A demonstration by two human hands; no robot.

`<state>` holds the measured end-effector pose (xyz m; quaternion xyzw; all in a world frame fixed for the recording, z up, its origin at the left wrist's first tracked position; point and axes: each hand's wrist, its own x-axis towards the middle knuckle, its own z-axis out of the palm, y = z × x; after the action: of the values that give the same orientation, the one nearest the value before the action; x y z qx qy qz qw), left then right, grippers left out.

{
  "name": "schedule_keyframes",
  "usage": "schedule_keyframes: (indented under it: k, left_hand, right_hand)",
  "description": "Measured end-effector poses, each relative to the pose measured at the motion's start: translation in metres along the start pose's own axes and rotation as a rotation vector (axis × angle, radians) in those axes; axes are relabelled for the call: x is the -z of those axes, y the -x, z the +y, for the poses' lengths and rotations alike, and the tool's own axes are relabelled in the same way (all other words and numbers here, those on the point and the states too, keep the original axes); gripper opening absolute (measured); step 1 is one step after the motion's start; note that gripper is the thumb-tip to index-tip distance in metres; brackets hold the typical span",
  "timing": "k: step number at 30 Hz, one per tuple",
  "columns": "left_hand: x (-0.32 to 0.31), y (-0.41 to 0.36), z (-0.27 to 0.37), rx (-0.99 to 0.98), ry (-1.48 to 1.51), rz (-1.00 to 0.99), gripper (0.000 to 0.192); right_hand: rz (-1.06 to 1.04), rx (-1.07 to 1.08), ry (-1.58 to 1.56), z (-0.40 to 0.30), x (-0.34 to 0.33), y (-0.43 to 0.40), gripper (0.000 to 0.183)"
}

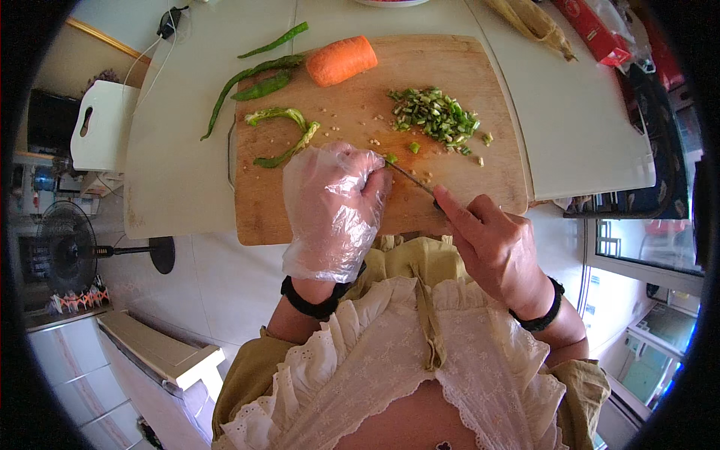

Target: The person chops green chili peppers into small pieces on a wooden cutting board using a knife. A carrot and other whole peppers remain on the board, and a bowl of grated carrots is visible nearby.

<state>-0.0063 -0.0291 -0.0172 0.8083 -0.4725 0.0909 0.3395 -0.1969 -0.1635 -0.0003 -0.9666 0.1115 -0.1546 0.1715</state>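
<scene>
My left hand (337, 208), in a clear plastic glove, is curled low over a wooden cutting board (270, 208). At its fingertips shows the end of a green chili pepper piece (391, 158); the rest is hidden under the hand. My right hand (492, 242), bare, grips a knife (412, 178) by its handle, with the index finger extended along it. The blade's tip meets the pepper beside the gloved fingers. A heap of chopped green pepper (436, 117) lies right of the blade, and split pepper strips (287, 152) lie to the left.
A cut carrot piece (341, 60) rests at the board's far edge. Whole green chili peppers (236, 84) straddle its far left corner. Pale seeds are scattered on the wood. Beyond, on the white table (574, 124), are a dried-looking husk (531, 25) and a red box (593, 34).
</scene>
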Motion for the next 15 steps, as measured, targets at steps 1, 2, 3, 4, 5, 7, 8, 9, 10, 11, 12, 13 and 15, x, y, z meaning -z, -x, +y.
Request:
schedule_keyframes:
  k: [1, 2, 3, 4, 5, 7, 8, 9, 10, 11, 12, 13, 15]
  left_hand:
    - [0.001, 0.000, 0.000, 0.002, 0.002, -0.013, 0.020]
    - [0.003, -0.001, 0.000, -0.016, -0.009, -0.010, 0.020]
    - [0.004, -0.001, 0.000, -0.035, -0.022, -0.009, 0.020]
    - [0.004, -0.001, 0.000, -0.048, -0.033, -0.011, 0.020]
    - [0.003, -0.001, -0.001, -0.059, -0.037, 0.000, 0.021]
    - [0.001, -0.001, -0.002, -0.064, -0.035, 0.021, 0.021]
    - [-0.001, -0.001, -0.003, -0.066, -0.011, 0.032, 0.021]
    - [-0.004, -0.003, -0.004, -0.063, 0.018, 0.053, 0.021]
    - [-0.006, -0.003, -0.004, -0.057, 0.041, 0.058, 0.021]
    - [-0.006, -0.003, -0.004, -0.060, 0.026, 0.063, 0.020]
    - [-0.005, -0.003, -0.004, -0.060, 0.004, 0.050, 0.020]
    - [-0.004, -0.003, -0.004, -0.061, -0.020, 0.038, 0.020]
    - [-0.001, -0.004, -0.002, -0.060, -0.026, 0.020, 0.020]
  right_hand:
    - [-0.027, -0.016, -0.013, -0.001, 0.001, -0.001, 0.056]
    - [-0.029, -0.003, 0.017, -0.003, 0.003, -0.002, 0.058]
    - [-0.032, 0.009, 0.047, -0.004, 0.003, -0.003, 0.059]
    - [-0.039, 0.017, 0.073, -0.006, 0.004, -0.004, 0.061]
    - [-0.046, 0.032, 0.089, -0.006, 0.004, -0.006, 0.061]
    - [-0.067, 0.048, 0.112, -0.009, 0.003, -0.008, 0.061]
    - [-0.064, 0.058, 0.129, -0.009, 0.001, -0.010, 0.061]
    - [-0.055, 0.068, 0.147, -0.010, -0.003, -0.013, 0.061]
    - [-0.046, 0.080, 0.165, -0.010, -0.005, -0.014, 0.061]
    - [-0.043, 0.075, 0.161, -0.010, -0.005, -0.014, 0.060]
    - [-0.040, 0.071, 0.155, -0.009, -0.006, -0.014, 0.060]
    - [-0.048, 0.070, 0.144, -0.008, -0.006, -0.014, 0.060]
    - [-0.039, 0.045, 0.110, -0.003, 0.000, -0.009, 0.059]
